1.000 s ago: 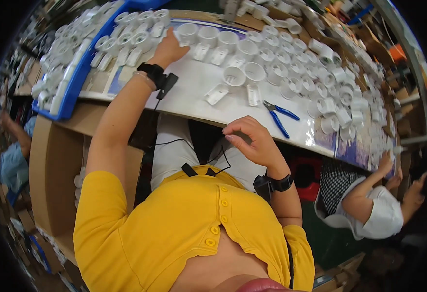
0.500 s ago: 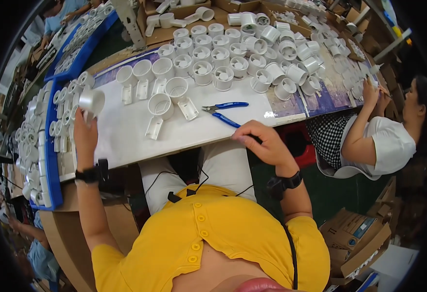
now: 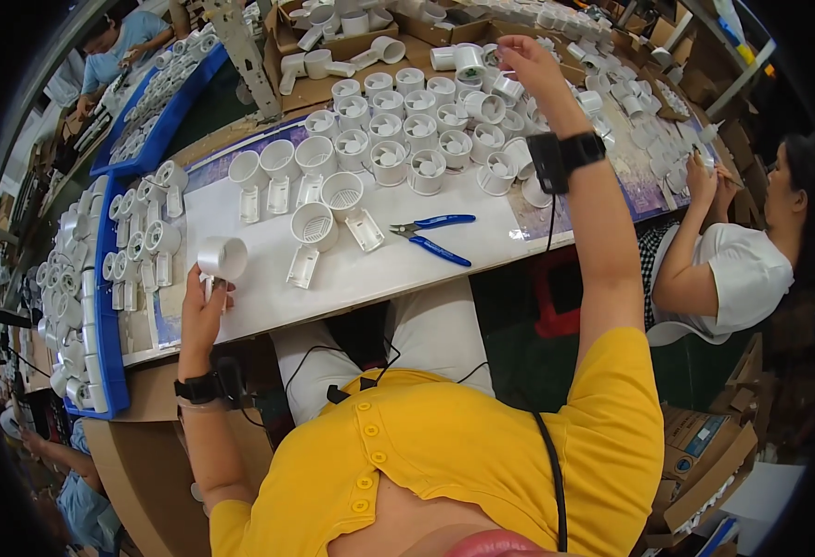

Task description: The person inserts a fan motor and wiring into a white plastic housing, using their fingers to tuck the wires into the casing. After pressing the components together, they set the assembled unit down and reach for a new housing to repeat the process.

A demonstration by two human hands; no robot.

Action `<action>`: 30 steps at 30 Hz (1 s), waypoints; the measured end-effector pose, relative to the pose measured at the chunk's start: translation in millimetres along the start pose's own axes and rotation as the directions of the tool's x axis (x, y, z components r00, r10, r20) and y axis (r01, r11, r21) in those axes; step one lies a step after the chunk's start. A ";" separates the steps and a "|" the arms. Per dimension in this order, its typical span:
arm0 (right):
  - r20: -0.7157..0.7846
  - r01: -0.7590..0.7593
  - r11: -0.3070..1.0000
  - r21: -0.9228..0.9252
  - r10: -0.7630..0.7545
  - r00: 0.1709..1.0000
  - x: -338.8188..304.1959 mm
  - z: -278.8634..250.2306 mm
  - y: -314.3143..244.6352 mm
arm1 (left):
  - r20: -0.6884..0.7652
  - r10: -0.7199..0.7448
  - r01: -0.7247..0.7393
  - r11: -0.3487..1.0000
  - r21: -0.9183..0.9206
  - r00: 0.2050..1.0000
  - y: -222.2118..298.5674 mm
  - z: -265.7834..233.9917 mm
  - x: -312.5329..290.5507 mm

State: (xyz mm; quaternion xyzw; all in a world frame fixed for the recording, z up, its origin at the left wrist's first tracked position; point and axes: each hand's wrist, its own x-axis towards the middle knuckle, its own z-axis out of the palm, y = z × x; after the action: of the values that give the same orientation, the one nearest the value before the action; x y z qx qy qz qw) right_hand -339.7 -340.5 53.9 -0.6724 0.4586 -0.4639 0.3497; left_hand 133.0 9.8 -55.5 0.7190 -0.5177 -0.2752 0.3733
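My left hand (image 3: 205, 311) is closed on a white plastic fan housing (image 3: 223, 257), a round cup with a stem that its fingers wrap. At the far side of the table my right hand (image 3: 530, 67) reaches over a heap of loose white cylinders (image 3: 484, 109), its fingers stretched leftward and apart, with nothing visible in them. Several similar white housings with open rectangular handles (image 3: 313, 227) lie on the white sheet between my hands. Blue-handled cutting pliers (image 3: 435, 239) rest beside them. Behind these stand rows of short white cylinders with fan blades inside (image 3: 389, 162).
A long blue tray (image 3: 108, 306) packed with white parts flanks the table's left end, with several assembled housings (image 3: 160, 239) beside it. Cardboard boxes (image 3: 333, 42) sit at the back. A co-worker (image 3: 718, 241) works at the right end. A metal post (image 3: 245, 56) rises at the back left.
My left hand has moved right, away from the assembled housings, carrying the fan housing. My right hand has gone from the table's front edge up to the far heap of cylinders.
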 end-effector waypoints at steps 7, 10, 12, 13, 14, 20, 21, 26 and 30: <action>0.248 0.142 0.620 -0.771 0.087 0.965 -1.3 14.9 3.9 | -0.079 -0.085 0.018 0.784 -0.621 0.993 -12.0 39.4 -2.0; 0.246 0.146 0.456 -0.878 0.168 0.955 -9.0 20.0 8.5 | -0.190 -0.104 -0.057 0.723 -0.688 0.976 -17.2 41.0 -2.9; 0.256 0.167 0.419 -0.892 0.164 0.953 -12.9 21.0 14.9 | -0.181 -0.088 -0.064 0.716 -0.695 0.979 -16.2 41.8 -4.3; 0.253 0.166 0.416 -0.894 0.164 0.953 -12.6 17.1 15.8 | -0.176 -0.069 -0.075 0.712 -0.699 0.982 -14.6 41.8 -4.3; 0.203 0.114 0.475 -0.873 0.140 0.969 -12.7 11.1 15.6 | -0.170 -0.047 -0.087 0.707 -0.702 0.984 -13.4 42.1 -3.6; -0.005 0.070 0.923 -0.378 -0.078 0.997 -27.6 -12.8 -15.8 | -0.153 -0.009 -0.123 0.552 -0.824 0.988 -8.6 32.4 -7.4; -0.003 0.074 0.922 -0.380 -0.081 0.997 -35.6 -10.9 -22.8 | -0.143 -0.025 -0.108 0.531 -0.840 0.989 -0.2 28.4 -11.4; 0.100 0.115 0.950 0.289 -0.150 0.984 -105.8 55.9 -73.3 | -0.187 -0.060 -0.127 0.530 -0.839 0.981 33.5 30.9 -25.2; 0.068 0.163 0.849 0.502 -0.227 0.971 -161.3 128.2 -107.5 | -0.231 -0.031 -0.191 0.457 -0.868 0.973 104.3 55.6 -9.1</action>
State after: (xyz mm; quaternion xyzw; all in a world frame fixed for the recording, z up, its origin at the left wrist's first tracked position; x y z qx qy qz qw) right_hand -211.2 -146.9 59.6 -0.6317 0.2315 -0.5556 0.4886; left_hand 30.5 -14.9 -1.3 0.4202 -0.2896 -0.4068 0.7576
